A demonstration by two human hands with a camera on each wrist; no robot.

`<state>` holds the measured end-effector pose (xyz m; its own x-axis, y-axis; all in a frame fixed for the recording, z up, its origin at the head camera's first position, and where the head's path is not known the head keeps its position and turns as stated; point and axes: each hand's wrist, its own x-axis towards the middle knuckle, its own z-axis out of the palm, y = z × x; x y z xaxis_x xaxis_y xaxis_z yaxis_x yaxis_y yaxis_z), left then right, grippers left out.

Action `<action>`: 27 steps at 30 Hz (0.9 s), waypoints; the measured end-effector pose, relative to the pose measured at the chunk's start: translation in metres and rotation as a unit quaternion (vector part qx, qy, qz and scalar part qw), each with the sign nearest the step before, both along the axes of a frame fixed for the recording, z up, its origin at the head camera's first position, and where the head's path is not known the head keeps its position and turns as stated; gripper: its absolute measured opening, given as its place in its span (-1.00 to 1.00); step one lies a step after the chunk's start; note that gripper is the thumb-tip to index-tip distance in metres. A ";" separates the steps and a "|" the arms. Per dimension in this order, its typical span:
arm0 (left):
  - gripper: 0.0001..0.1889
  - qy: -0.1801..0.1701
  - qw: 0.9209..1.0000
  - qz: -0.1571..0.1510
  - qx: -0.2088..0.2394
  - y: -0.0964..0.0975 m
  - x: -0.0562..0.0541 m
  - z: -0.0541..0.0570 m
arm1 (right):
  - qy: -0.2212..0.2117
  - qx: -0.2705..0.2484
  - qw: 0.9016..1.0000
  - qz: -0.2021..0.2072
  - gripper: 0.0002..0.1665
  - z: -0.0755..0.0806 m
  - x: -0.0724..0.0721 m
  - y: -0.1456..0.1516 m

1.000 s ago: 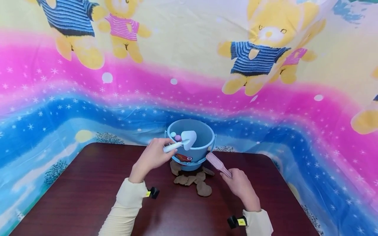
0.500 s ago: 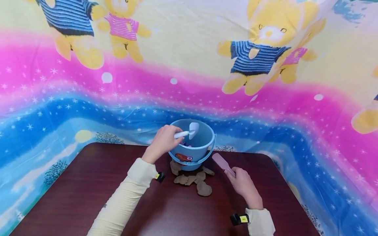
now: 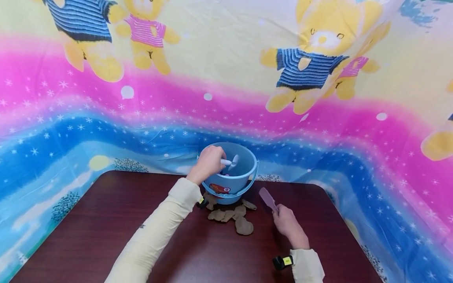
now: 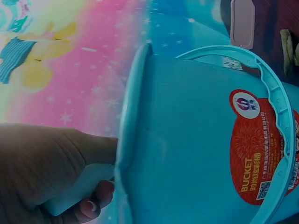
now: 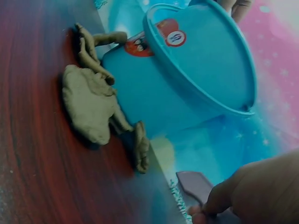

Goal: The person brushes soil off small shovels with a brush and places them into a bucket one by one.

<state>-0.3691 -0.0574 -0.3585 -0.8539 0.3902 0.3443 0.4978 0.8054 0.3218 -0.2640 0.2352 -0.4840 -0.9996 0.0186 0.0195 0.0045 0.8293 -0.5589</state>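
Observation:
My left hand (image 3: 210, 159) is over the left rim of a light blue bucket (image 3: 235, 182), gripping the white handle of a small toy shovel (image 3: 234, 162). The shovel's pale blade sits within the bucket's mouth. In the left wrist view the fingers (image 4: 103, 148) show right at the rim, and the bucket wall hides the blade. To the right of the bucket, my right hand (image 3: 288, 224) grips the handle of a flat pink paddle-shaped tool (image 3: 267, 199), its broad end pointing up and away. Something small and purple shows inside the bucket, mostly hidden.
Several flattened brown clay-like pieces (image 3: 244, 226) lie on the dark wooden table (image 3: 226, 259) around the bucket's front base. The bucket's handle (image 4: 275, 109) hangs down at its front. A bear-patterned cloth (image 3: 219, 114) rises behind the table's far edge.
My left hand has moved right and forward with the shovel, from before the bucket to over its rim. The right hand has shifted slightly right and back, with the pink tool turned more edge-on.

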 end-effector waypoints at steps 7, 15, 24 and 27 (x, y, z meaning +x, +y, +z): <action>-0.52 0.000 1.000 -0.007 -0.013 0.010 -0.010 -0.008 | -0.028 0.027 0.999 0.000 -0.83 -0.012 -0.005 0.002; -0.48 -0.010 1.000 -0.007 -0.011 0.025 -0.013 -0.017 | -0.057 0.025 0.998 -0.013 -0.90 -0.015 -0.002 0.001; -0.79 -0.088 0.996 -0.028 -0.006 0.029 -0.016 -0.020 | -0.072 0.025 0.997 -0.016 -0.78 -0.017 0.001 0.001; -0.82 -0.091 0.995 -0.035 -0.023 0.029 -0.017 -0.020 | -0.077 0.017 0.997 -0.019 -0.70 -0.019 0.000 0.002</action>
<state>-0.3856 -0.0285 -0.3783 -0.8705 0.4628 0.1674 0.4904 0.7863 0.3758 -0.2641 0.2369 -0.5029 -0.9895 0.0589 -0.1321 0.1198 0.8452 -0.5208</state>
